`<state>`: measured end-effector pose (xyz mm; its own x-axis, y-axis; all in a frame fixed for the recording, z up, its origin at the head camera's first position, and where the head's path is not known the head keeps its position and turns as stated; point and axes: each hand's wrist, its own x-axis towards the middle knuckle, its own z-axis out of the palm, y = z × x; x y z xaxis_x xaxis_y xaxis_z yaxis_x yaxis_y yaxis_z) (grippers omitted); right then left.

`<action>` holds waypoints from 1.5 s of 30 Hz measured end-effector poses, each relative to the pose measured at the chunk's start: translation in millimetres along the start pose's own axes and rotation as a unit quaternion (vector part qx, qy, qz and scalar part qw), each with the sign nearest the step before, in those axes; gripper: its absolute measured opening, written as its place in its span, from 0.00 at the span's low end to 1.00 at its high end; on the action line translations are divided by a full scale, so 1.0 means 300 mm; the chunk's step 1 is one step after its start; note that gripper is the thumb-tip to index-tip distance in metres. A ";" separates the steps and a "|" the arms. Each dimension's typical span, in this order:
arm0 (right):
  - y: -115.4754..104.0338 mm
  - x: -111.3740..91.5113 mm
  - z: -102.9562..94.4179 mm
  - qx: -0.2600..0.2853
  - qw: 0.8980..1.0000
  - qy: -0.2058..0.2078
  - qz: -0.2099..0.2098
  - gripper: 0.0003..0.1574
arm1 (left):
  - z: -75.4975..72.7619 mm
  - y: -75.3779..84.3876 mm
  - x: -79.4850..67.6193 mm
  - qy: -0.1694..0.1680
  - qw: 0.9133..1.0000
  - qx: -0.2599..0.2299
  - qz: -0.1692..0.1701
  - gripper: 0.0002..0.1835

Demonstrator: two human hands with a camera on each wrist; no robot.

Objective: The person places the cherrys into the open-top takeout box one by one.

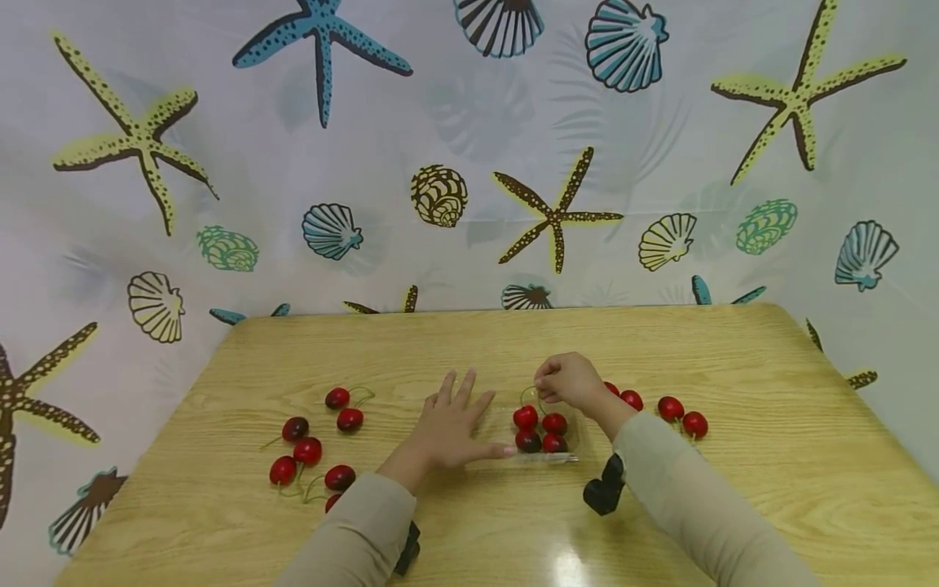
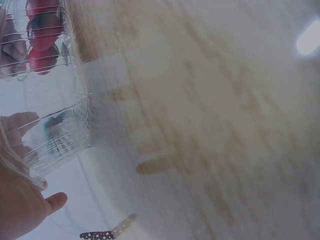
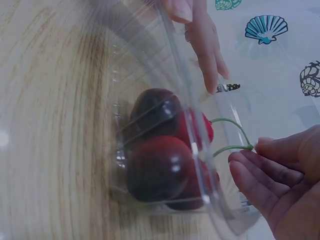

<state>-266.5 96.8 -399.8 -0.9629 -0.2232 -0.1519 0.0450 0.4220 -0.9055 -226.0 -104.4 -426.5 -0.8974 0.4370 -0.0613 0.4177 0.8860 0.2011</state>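
Observation:
A clear plastic box (image 1: 546, 458) holds several dark red cherries (image 1: 525, 418) in its right half. My right hand (image 1: 572, 380) is above the box's back right part. In the right wrist view, its thumb and finger pinch the joined tip of two green stems (image 3: 235, 121). Their cherries (image 3: 207, 131) sit inside the box, behind its clear wall. My left hand (image 1: 452, 425) lies across the box's left end with fingers spread and the thumb along the front rim. Through the left wrist view, the box wall (image 2: 75, 115) stands close to that hand (image 2: 22, 205).
Several loose cherries (image 1: 307, 451) with stems are scattered on the wooden table (image 1: 645, 342) to the left. More cherries (image 1: 671, 408) lie right of the box, some partly behind my right forearm. A patterned cloth (image 1: 381, 163) with starfish and shells hangs behind the table.

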 end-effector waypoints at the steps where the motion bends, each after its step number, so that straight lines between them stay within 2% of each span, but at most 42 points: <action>1: 0.000 -0.002 -0.005 0.002 1.000 0.000 -0.001 0.08 | 0.000 0.001 0.000 -0.002 1.000 0.000 -0.001 0.51; 14: 0.028 -0.035 -0.065 0.088 0.996 -0.017 -0.025 0.11 | -0.010 0.008 -0.004 -0.003 1.000 -0.001 -0.005 0.51; 27: 0.025 -0.095 -0.098 0.106 0.994 -0.011 -0.024 0.16 | -0.008 0.005 -0.002 0.000 1.000 0.001 -0.003 0.52; 45: 0.105 -0.196 -0.166 0.130 0.991 0.014 -0.010 0.18 | -0.006 0.005 -0.003 0.002 1.000 -0.005 0.002 0.52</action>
<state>-221.6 167.0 -399.6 -0.9713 -0.2025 -0.1250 0.0894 0.1765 -0.9802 -224.6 -103.8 -424.4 -0.8958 0.4408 -0.0571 0.4208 0.8825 0.2102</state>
